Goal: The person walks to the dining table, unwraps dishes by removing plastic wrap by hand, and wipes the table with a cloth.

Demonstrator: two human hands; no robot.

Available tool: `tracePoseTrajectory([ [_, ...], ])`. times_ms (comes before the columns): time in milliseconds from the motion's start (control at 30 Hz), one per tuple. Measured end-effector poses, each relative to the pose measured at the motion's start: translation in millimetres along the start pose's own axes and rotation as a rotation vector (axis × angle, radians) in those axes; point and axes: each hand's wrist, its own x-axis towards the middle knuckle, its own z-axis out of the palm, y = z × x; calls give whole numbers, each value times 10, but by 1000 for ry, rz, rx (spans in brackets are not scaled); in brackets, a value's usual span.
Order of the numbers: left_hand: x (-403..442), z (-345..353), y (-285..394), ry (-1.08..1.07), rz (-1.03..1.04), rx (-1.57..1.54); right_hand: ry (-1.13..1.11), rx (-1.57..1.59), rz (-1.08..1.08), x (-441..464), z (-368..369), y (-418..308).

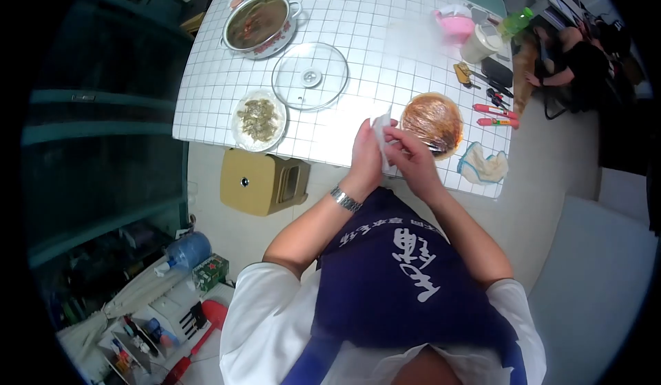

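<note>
1. The thin white sheet (381, 133) was between the two hands, above the near edge of the counter (330, 137) and in front of the apron (392, 247). Whether it was paper or cloth could not be told.
2. Its long axis ran roughly away from the body, the far end tapering to a point beyond the fingers.
3. The left hand (366, 152) lay along the sheet's left side, fingers pointing away from the body and the sheet against their inner side. How firmly they closed on it could not be told.
4. The right hand (413, 158) came in from the right with bent fingers, seemingly pinching the sheet.
5. Both hands met the sheet, so neither was clearly nearer to it.
6. The film-covered dish (434, 123) lay just beyond and to the right of the right hand, which was the nearer of the two.
7. The pale cloth (483, 164) lay farther right, near the counter's edge.
8. To the left, well apart from the left hand, stood the bowl of greens (279, 130); the glass lid (311, 77) lay beyond it, beside the pot (272, 49).
</note>
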Motion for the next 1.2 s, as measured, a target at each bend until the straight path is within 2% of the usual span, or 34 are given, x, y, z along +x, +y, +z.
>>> tracePoseTrajectory([
  [67, -76, 30, 17, 25, 64, -79, 53, -57, -77, -7, 100, -5],
  [133, -119, 30, 59, 6, 17, -71, 41, -54, -71, -7, 164, -8],
  [200, -88, -2, 79, -110, -82, -127, 72, -82, -93, 32, 150, 59],
  [267, -28, -6, 133, -169, -160, -125, 79, 69, 72, 109, 126, 28],
  [367, 123, -105, 221, -222, -159, -55, 241, -97, 113, 408, -52, 30],
  [433, 108, -189, 480, -170, 199, 358, 430, -12, 158, 757, -278, 108],
  [467, 133, -346, 597, -180, 234, 384, 410, -137, 184, 953, -469, 58],
  [500, 103, -479, 791, -164, 318, 519, 492, -130, 133, 1181, -622, 260],
  [567, 68, -795, 1069, -30, 475, 664, 526, -562, -68, 1643, -942, 507],
  [633, 62, -1160, 1326, 188, 485, 652, 503, -862, -145, 2084, -1101, 618],
  [733, 27, -1768, 1633, 436, 536, 763, 516, -1055, -92, 2702, -1204, 854],
  [833, 22, -2332, 1837, 598, 497, 793, 546, -1164, -5, 3041, -1162, 1134],
  [867, 33, -2499, 1878, 590, 481, 795, 545, -1169, 12, 3053, -1139, 1141],
  [933, 43, -2843, 1897, 690, 453, 850, 522, -1148, -93, 3004, -1092, 1120],
  [1000, 120, -3171, 1869, 683, 429, 859, 355, -1203, -84, 2921, -1018, 1093],
  [1033, 179, -3286, 1840, 715, 408, 858, 350, -1159, -169, 2872, -922, 1105],
  [1133, 345, -3498, 1763, 770, 372, 833, 159, -1142, -111, 2716, -562, 988],
  [1200, 452, -3588, 1725, 775, 374, 846, 90, -1111, -172, 2606, -416, 1003],
])
